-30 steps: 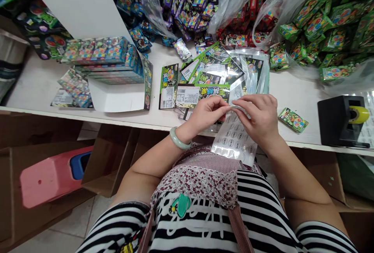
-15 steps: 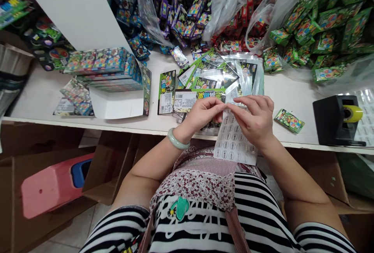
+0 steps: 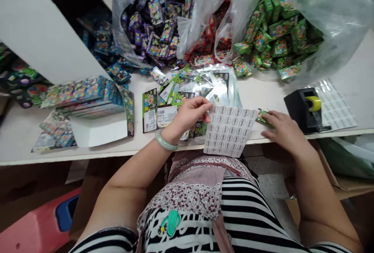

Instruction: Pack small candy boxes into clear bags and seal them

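Observation:
My left hand (image 3: 194,113) pinches the top left corner of a white sheet of round clear stickers (image 3: 227,130), which hangs over the table's front edge. My right hand (image 3: 284,130) has reached a small green packet (image 3: 263,117) lying on the table. Its fingertips overlap the packet's right end while the thumb stays apart below, so the hand is open. Whether the fingers touch the packet is hard to make out. Behind my left hand lie printed flat pouches (image 3: 187,93) with clear windows, in a loose pile.
A black tape dispenser (image 3: 302,109) with yellow tape stands right of my right hand, beside another sticker sheet (image 3: 336,105). Bags of purple packets (image 3: 157,19), red packets (image 3: 209,35) and green packets (image 3: 280,31) line the back. An open display box (image 3: 97,130) sits left.
My right hand has left the sticker sheet and moved right to the green packet. My left hand keeps the sheet, which now shows more fully. The view has shifted right.

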`<state>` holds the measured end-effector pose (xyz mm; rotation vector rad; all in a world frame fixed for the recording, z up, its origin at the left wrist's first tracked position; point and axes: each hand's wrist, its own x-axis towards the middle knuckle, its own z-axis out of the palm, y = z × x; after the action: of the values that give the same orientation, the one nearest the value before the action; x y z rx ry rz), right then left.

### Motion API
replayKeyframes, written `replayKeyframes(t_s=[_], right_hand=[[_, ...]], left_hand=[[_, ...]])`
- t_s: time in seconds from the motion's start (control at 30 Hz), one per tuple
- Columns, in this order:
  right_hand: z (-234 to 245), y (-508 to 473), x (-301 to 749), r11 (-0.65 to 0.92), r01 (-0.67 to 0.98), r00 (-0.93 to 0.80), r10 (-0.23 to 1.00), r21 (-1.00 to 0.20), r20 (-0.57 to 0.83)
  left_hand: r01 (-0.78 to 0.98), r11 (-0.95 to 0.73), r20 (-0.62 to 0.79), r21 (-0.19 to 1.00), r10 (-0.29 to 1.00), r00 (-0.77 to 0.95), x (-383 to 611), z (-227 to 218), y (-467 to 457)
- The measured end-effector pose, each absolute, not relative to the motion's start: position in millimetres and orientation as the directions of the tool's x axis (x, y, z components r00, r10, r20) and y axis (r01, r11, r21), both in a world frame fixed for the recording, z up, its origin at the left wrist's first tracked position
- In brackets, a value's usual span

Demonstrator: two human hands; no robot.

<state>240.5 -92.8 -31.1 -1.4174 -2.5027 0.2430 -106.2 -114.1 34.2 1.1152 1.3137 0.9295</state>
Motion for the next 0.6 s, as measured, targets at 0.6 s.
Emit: replayKeyframes(t_s=[0.6], right_hand=[[8, -109, 240, 0.569, 0.691, -0.459, 0.822, -0.446, 0.338]], left_hand=[[0.047, 0.401, -0.404, 0.915, 0.908, 0.11, 3, 23, -13]])
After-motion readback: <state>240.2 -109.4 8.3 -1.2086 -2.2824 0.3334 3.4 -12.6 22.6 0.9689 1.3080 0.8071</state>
